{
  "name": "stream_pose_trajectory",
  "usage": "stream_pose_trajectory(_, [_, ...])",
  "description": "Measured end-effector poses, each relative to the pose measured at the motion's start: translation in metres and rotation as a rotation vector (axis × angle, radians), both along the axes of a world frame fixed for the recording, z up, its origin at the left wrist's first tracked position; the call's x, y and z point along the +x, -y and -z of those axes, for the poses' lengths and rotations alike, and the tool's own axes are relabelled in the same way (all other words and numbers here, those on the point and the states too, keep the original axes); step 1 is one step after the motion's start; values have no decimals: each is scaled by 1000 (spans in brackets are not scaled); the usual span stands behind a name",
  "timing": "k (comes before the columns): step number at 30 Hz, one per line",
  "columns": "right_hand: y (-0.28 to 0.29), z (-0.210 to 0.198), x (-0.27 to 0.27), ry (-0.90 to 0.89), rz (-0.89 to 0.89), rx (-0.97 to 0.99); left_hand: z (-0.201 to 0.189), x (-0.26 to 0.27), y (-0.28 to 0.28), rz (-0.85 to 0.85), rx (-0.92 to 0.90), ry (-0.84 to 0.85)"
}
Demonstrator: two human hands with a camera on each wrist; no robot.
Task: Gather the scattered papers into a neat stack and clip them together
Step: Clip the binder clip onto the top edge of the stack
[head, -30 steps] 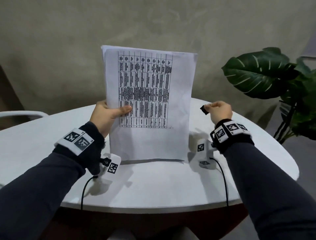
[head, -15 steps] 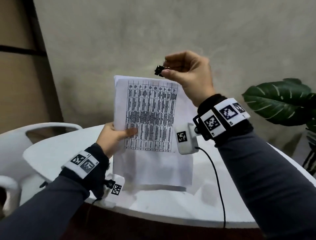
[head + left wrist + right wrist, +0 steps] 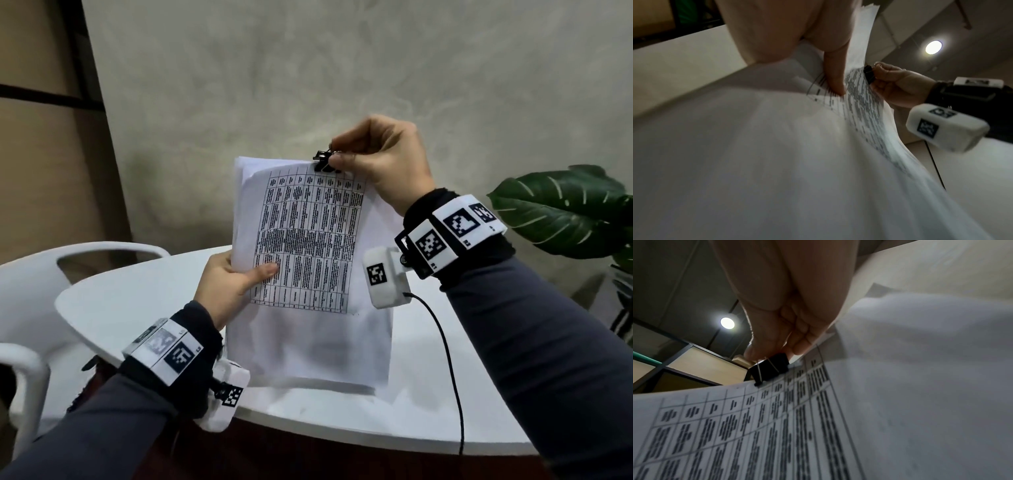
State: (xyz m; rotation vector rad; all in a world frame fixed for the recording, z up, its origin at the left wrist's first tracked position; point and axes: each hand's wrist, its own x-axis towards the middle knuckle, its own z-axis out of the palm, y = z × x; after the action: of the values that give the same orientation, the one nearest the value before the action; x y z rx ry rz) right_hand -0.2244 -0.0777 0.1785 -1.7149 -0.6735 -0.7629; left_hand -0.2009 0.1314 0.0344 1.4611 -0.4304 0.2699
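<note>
White stack of printed paper sheets (image 3: pixel 310 270) stands upright on round white tabletop (image 3: pixel 421 404), left hand (image 3: pixel 227 284) gripping its left edge; right hand (image 3: pixel 380 161) pinches small black metal binder clip (image 3: pixel 323 161) at stack's top edge.

We've got dark grey sleeves (image 3: pixel 534 349) on both arms, black wristbands (image 3: pixel 428 209) with white checkered marker tags, and a white camera pod (image 3: pixel 385 277) with a black cable (image 3: pixel 448 359).
</note>
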Motion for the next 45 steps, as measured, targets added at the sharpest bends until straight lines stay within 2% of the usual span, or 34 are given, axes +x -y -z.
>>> stream_pose_trajectory(5, [5,-13,-3,-100,-124,-43,-8,-4,-1,-82,4,77])
stream_pose_trajectory(7, [6,-17,-2,-141,-119,-83,-10,-4,-1,-104,13,104])
stream_pose_trajectory(9, [8,-20,1,-170,-36,-191,-10,-4,0,-122,42,114])
stream_pose_trajectory(11, [8,-19,5,-84,170,-305,-10,-3,3,-111,36,91])
stream_pose_trajectory(13, [5,-12,7,117,423,-326,-12,0,8,-86,10,76])
stream_pose_trajectory(15, [-1,-2,5,339,560,-302,-15,2,11,-75,-20,70])
stream_pose_trajectory(17, [-5,10,5,450,603,-393,-19,5,12,-70,-72,53])
stream_pose_trajectory(20, [-4,22,5,432,613,-589,-23,7,12,-43,-127,23])
stream_pose_trajectory(23, [-1,13,2,463,630,-629,-25,4,13,-46,-69,61])
stream_pose_trajectory(26, [-3,-8,-5,333,592,-775,-24,1,14,-39,-13,66])
stream_pose_trajectory(30, [3,-25,-12,-37,513,-991,-18,5,15,-41,44,68])
stream_pose_trajectory(32, [6,-23,-11,-108,516,-1046,-15,8,16,-29,59,48])
stream_pose_trajectory(34, [10,-13,-8,-59,538,-1007,-15,14,18,-12,71,37])
stream_pose_trajectory(35, [14,-5,-6,6,610,-941,-16,18,18,-7,68,27])
stream_pose_trajectory(37, [28,18,-1,168,823,-655,-20,26,17,-16,39,17])
stream_pose_trajectory(38, [36,33,3,205,857,-459,-23,30,16,-14,4,9])
stream_pose_trajectory(39, [42,49,7,166,802,-283,-27,35,16,1,-44,-3])
stream_pose_trajectory(40, [48,66,12,79,670,-133,-32,41,18,25,-97,-32])
stream_pose_trajectory(42, [53,96,20,-131,420,43,-40,56,24,90,-169,-79])
stream_pose_trajectory(45, [64,119,39,-234,462,167,-47,80,40,120,-112,-169])
